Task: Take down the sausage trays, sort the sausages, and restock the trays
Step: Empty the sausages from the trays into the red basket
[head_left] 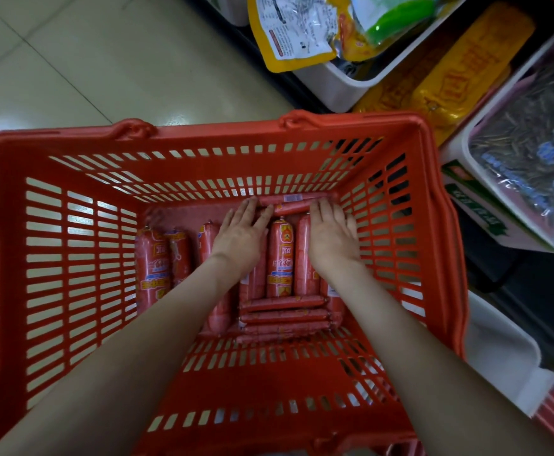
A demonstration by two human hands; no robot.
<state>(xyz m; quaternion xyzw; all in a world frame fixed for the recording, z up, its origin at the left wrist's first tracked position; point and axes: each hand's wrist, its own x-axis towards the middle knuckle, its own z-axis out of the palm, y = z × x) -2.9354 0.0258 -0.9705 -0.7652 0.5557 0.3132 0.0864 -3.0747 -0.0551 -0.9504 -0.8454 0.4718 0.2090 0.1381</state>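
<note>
One head-worn view is provided. A red basket (209, 130) of sausages (280, 258) is seen steeply from above, close up.

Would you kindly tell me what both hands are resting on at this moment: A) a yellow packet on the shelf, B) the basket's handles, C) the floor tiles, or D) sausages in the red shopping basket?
D: the left hand and right hand lie flat, fingers straight, on the sausages at the bottom of the red shopping basket.
</note>
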